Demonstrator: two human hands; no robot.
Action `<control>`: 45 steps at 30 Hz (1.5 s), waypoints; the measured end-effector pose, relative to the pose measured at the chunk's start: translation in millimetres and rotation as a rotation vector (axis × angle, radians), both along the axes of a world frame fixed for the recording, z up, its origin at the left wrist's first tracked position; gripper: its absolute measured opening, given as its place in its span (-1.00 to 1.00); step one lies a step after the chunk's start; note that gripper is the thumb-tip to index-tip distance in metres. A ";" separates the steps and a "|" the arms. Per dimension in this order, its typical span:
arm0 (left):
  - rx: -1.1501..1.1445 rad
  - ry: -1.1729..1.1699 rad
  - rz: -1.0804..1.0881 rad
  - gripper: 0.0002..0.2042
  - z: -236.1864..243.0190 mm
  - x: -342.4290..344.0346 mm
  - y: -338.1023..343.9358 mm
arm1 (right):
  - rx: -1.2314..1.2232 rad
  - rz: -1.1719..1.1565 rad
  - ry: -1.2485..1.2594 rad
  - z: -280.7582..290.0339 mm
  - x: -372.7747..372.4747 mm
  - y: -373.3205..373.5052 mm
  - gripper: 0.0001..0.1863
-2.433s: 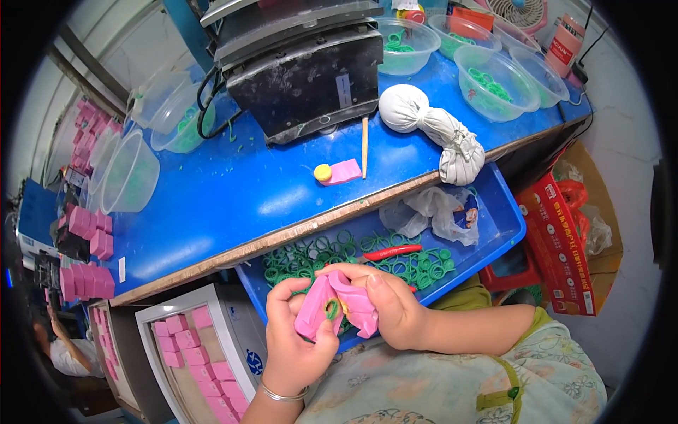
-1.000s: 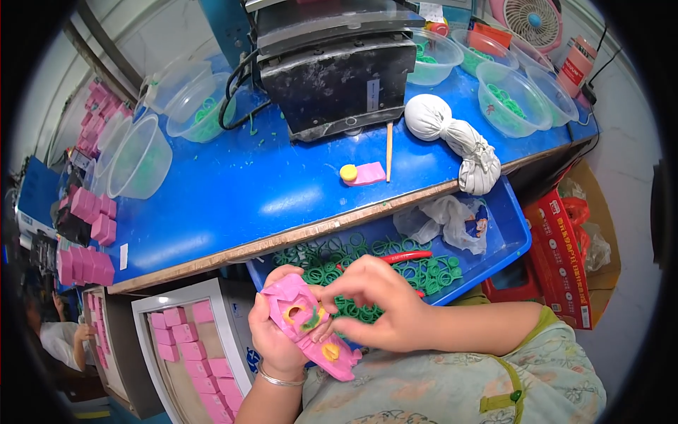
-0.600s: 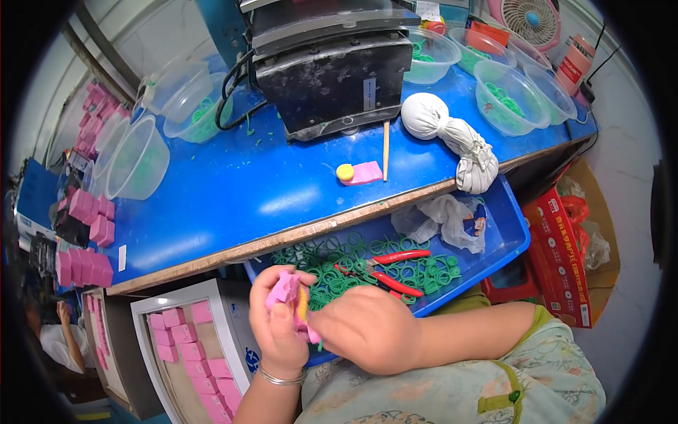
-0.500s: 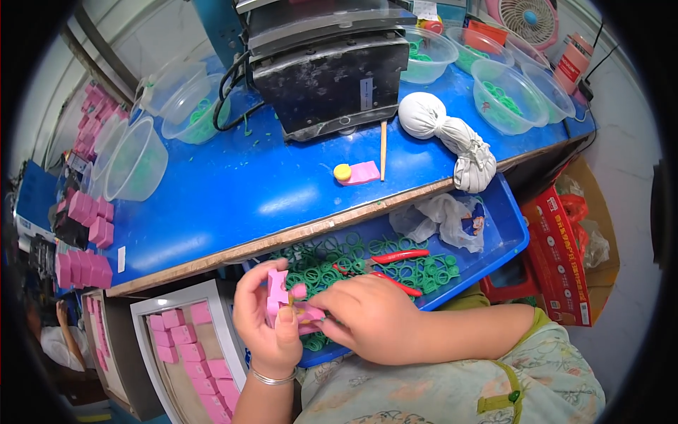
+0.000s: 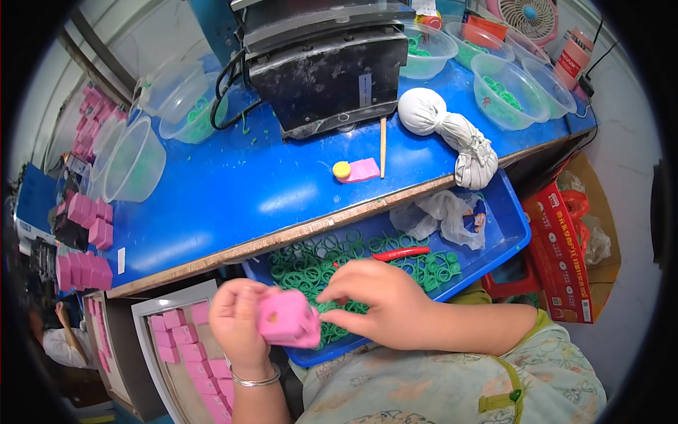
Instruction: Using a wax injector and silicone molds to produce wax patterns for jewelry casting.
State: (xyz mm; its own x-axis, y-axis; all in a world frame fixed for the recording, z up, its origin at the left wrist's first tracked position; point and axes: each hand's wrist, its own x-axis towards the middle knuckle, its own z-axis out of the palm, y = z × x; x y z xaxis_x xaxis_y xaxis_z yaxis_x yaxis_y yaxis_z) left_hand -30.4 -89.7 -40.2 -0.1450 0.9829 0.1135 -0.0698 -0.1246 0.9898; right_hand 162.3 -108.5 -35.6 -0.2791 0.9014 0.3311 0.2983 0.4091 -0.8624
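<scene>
My left hand (image 5: 236, 328) holds a closed pink plastic box (image 5: 286, 319) just above the near left corner of a blue tray (image 5: 512, 226). The tray is full of green rubber rings (image 5: 318, 258) and rests on my lap below the bench edge. My right hand (image 5: 378, 300) lies over the rings beside the box, fingertips bent down onto the green rings and touching the box's side. Whether it grips a ring is hidden by the fingers. A red-handled tool (image 5: 399, 253) lies among the rings behind my right hand.
A blue bench (image 5: 233, 191) carries a black machine (image 5: 328, 67), clear bowls of green rings (image 5: 505, 92), a tied white cloth bundle (image 5: 452, 134), a wooden stick (image 5: 382, 145) and a pink block with a yellow cap (image 5: 357, 170). Pink boxes fill a white tray (image 5: 187, 353) at lower left. A crumpled bag (image 5: 441, 215) lies in the blue tray.
The pink box was open in both hands; it is now closed and held by my left hand alone. My right hand has moved off it onto the green rings.
</scene>
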 end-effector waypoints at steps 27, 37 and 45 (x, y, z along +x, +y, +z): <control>0.175 0.448 -0.166 -0.82 16.7 30.2 -44.8 | 0.371 -0.267 -0.472 10.5 12.3 -8.5 -0.83; -0.294 -0.242 -0.370 -0.87 22.1 23.9 -41.0 | -0.008 0.157 -0.015 11.3 21.6 2.3 -0.80; -0.342 -0.287 -0.331 -0.85 21.3 28.0 -42.2 | -0.103 0.227 0.093 4.9 22.2 0.9 -0.79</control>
